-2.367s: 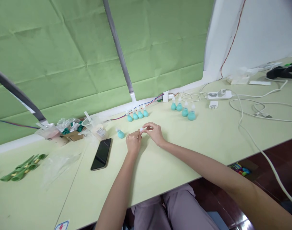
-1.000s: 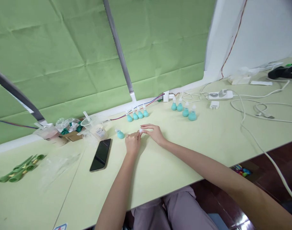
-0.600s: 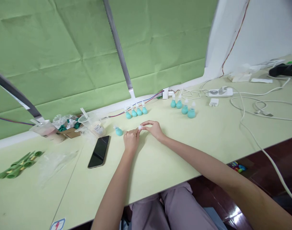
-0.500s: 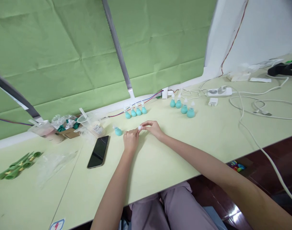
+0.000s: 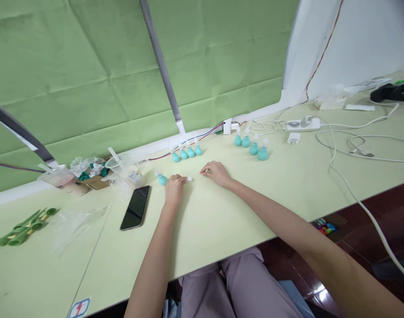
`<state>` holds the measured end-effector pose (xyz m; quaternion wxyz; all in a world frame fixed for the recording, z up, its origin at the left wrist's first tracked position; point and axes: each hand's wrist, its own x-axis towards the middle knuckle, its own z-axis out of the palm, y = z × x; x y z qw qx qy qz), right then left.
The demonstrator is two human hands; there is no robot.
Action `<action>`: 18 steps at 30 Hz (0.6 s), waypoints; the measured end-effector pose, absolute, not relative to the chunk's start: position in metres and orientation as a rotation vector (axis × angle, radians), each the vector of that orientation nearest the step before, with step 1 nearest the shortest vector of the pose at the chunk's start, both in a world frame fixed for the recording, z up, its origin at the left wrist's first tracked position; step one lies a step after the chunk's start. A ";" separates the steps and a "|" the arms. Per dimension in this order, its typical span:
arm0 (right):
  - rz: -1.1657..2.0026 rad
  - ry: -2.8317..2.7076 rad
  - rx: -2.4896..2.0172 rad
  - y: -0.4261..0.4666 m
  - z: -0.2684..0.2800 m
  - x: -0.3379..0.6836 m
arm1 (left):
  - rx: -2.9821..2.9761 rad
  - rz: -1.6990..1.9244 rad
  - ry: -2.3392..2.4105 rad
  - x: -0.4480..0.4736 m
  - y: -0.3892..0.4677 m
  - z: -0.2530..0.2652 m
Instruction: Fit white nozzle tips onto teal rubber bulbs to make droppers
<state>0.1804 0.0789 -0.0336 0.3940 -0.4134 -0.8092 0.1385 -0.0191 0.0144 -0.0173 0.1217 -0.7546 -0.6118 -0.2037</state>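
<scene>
The left hand (image 5: 174, 189) pinches a white tip (image 5: 189, 179) mid-frame. The right hand (image 5: 217, 173) has just come away, so only one hand has the tip now; I cannot tell if its fingertips touch. A blue bottle (image 5: 161, 179) is right by the left hand. The pale table (image 5: 228, 221) meets green cloth (image 5: 89, 88) up top.

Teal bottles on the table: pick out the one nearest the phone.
The lone teal bottle, off the far end of the phone and beside the left hand; the other eight visible ones stand farther back, in two groups of four.
</scene>
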 end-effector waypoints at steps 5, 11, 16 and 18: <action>0.301 -2.150 -1.043 0.077 -0.038 0.175 | -2.234 -0.809 -1.863 -0.016 0.012 -0.016; 0.288 -2.167 -1.075 0.077 -0.037 0.175 | -2.272 -0.919 -1.855 -0.013 0.016 -0.021; 0.309 -2.189 -1.086 0.076 -0.035 0.176 | -2.287 -0.925 -1.804 -0.011 0.018 -0.025; 0.311 -2.195 -1.088 0.076 -0.033 0.177 | -2.137 -0.959 -1.802 -0.011 0.015 -0.020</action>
